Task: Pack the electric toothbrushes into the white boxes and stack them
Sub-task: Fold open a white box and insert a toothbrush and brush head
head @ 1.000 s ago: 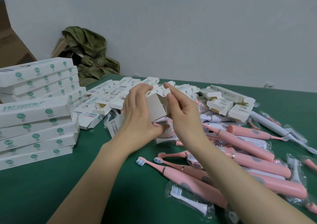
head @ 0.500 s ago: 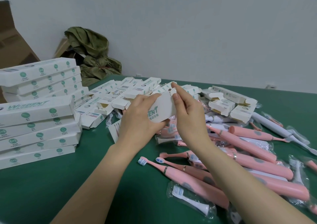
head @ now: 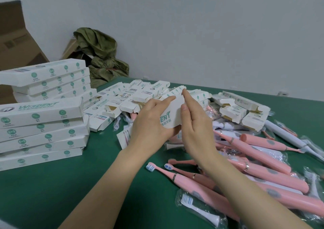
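A white box [head: 172, 113] with green lettering is up in front of me, above the table's middle. My left hand [head: 152, 123] grips it from the left and underneath. My right hand [head: 194, 123] holds its right side, with the forefinger at the box's top end. Whether a toothbrush is inside cannot be seen. Pink electric toothbrushes [head: 245, 160] lie in a heap to the right and below my hands. A stack of shut white boxes [head: 42, 123] stands at the left.
The green table [head: 70, 190] carries a pile of open, unfilled white boxes [head: 133, 95] behind my hands. Bagged white brush heads [head: 198, 206] lie near the front. A white toothbrush [head: 284, 134] lies at the far right. Brown cartons and a green cloth [head: 100, 53] sit beyond the table.
The box has turned from end-on to showing its printed face. My right forefinger has risen to the box's top end, and my left hand has slid under it.
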### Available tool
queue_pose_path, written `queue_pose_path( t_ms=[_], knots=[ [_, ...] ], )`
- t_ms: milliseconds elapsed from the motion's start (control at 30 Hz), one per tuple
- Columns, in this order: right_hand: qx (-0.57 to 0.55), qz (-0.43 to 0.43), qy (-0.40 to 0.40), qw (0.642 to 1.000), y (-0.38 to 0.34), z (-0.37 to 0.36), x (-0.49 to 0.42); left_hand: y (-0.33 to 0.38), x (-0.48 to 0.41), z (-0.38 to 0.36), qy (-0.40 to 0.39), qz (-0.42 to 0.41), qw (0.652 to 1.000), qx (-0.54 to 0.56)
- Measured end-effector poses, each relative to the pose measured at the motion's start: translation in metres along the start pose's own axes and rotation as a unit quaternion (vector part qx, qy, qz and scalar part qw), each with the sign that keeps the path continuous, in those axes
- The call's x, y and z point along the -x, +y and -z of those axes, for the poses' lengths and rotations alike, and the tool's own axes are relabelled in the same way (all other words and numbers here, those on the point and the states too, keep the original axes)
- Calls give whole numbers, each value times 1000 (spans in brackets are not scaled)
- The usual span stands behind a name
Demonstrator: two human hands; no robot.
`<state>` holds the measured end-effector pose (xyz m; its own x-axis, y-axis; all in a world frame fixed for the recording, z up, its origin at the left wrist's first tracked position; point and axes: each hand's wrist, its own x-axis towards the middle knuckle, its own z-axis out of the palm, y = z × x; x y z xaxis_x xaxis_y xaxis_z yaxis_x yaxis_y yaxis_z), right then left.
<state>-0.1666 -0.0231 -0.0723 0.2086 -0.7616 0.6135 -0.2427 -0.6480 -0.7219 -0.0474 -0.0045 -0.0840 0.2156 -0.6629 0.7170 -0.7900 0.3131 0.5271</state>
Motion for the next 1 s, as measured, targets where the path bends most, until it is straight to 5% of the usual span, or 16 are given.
queue_pose_path(
  t_ms=[200, 333, 467, 733, 867, 1000],
  knots=[
    [-13, -13, -96, 995, 2, 1, -1, -5, -4, 14, -41, -1, 998, -42],
    [-151, -48, 24, 987, 0, 16, -13, 26, -26, 39, -50, -62, 993, -84],
    [-144, -130, 14, 981, 1, 20, -21, 43, -63, 103, -119, -132, 954, -240],
    [-5, -150, -80, 985, 0, 23, -22, -11, -79, 211, -320, 110, 856, -391],
    [149, -115, -218, 958, 9, 15, -15, -35, -79, 223, -383, 162, 809, -415],
    [191, -96, -236, 948, 17, 13, -14, -43, -83, 225, -419, 176, 795, -401]
  ],
)
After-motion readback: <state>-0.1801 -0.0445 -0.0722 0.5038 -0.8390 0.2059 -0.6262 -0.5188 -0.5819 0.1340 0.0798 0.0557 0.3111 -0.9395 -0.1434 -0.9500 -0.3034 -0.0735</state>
